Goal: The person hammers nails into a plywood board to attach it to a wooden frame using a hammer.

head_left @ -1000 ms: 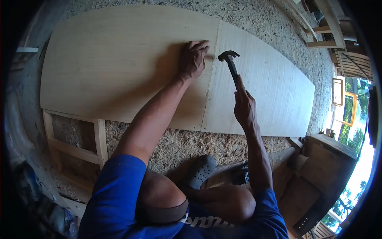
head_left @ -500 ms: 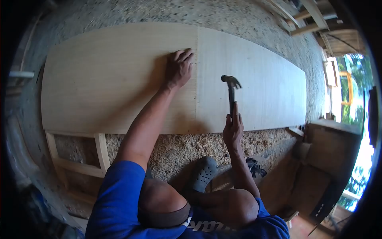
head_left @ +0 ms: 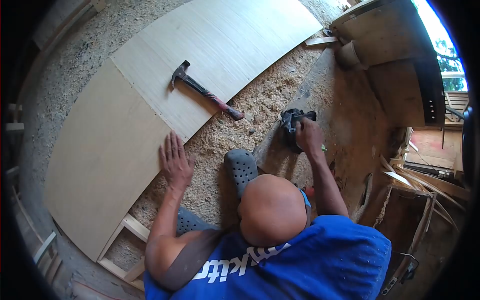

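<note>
My left hand (head_left: 175, 162) lies flat with fingers spread at the near edge of a pale plywood sheet (head_left: 105, 155). A second plywood sheet (head_left: 225, 45) butts against it along a seam. A claw hammer (head_left: 205, 91) with a red and black handle lies loose on that second sheet, its grip end reaching over the sawdust. My right hand (head_left: 307, 136) reaches into a dark crumpled bag (head_left: 292, 125) on a worn plank; what the fingers hold is hidden.
Sawdust and shavings (head_left: 235, 125) cover the floor. A grey clog (head_left: 241, 169) is on my foot beside my knee. A wooden frame (head_left: 127, 232) shows under the sheet's near corner. A wooden cabinet (head_left: 395, 65) stands at upper right, scrap strips (head_left: 425, 185) at right.
My right hand has put the hammer down on the plywood and moved right to the dark bag. My left hand slid back to the sheet's near edge. The view has swung round.
</note>
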`<state>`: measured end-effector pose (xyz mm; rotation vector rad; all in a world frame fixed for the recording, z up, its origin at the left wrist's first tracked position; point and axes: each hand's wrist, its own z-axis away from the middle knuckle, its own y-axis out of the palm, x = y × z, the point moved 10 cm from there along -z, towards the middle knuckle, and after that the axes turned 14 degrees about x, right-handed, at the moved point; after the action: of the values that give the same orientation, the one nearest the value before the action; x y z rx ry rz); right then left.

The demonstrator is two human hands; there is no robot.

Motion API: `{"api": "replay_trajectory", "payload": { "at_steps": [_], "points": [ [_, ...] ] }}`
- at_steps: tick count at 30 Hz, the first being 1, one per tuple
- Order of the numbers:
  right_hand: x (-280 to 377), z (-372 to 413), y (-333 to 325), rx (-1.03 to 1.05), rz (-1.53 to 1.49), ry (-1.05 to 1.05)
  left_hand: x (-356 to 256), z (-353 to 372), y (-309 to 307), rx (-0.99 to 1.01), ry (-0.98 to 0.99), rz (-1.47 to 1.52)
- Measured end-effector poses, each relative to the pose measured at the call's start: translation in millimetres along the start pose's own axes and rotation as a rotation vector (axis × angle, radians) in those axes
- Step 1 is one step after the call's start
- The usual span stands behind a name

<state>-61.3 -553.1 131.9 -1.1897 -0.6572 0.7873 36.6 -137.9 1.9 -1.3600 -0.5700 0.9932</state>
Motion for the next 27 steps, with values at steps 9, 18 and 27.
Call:
{"api": "replay_trajectory", "payload": {
  "at_steps": [9,18,27],
  "points": [
    [-103,-82,157,0.124,-0.081,-0.016,-79,70,0,0.025,0.508,0.496],
    [-98,-72,130,0.261,0.018,0.068,-20,57,-42,-0.106,0.352,0.647],
    [-4,0,-25,0.053,-0.070,-0.123,-18,6,-112,-0.176,0.384,0.801]
  ]
}}
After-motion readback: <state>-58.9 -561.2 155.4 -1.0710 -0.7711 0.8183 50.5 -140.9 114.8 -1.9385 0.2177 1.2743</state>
